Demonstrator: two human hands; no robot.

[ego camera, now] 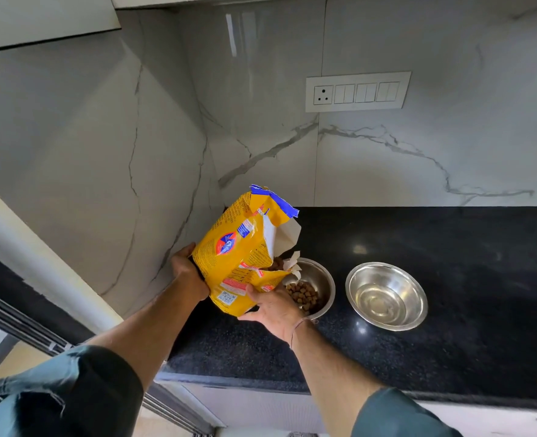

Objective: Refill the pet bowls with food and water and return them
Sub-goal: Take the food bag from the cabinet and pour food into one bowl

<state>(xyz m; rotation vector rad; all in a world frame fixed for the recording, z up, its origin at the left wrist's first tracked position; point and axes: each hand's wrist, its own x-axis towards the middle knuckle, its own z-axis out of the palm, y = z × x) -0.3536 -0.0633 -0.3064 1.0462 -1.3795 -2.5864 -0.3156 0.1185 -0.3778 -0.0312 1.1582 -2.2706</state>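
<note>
A yellow pet food bag (240, 247) with a torn blue top is tilted over a steel bowl (322, 280) on the black counter. Brown kibble (303, 296) lies in that bowl, and more shows at the bag's opening. My left hand (186, 268) grips the bag's left side. From below, my right hand (273, 307) holds the bag near its bottom edge. To the right stands a second steel bowl (387, 294), which holds no kibble.
The black granite counter (450, 326) runs right from a marble-patterned corner wall. A white switch and socket panel (357, 91) is on the back wall. The counter's front edge (261, 384) is near me, above white cabinets.
</note>
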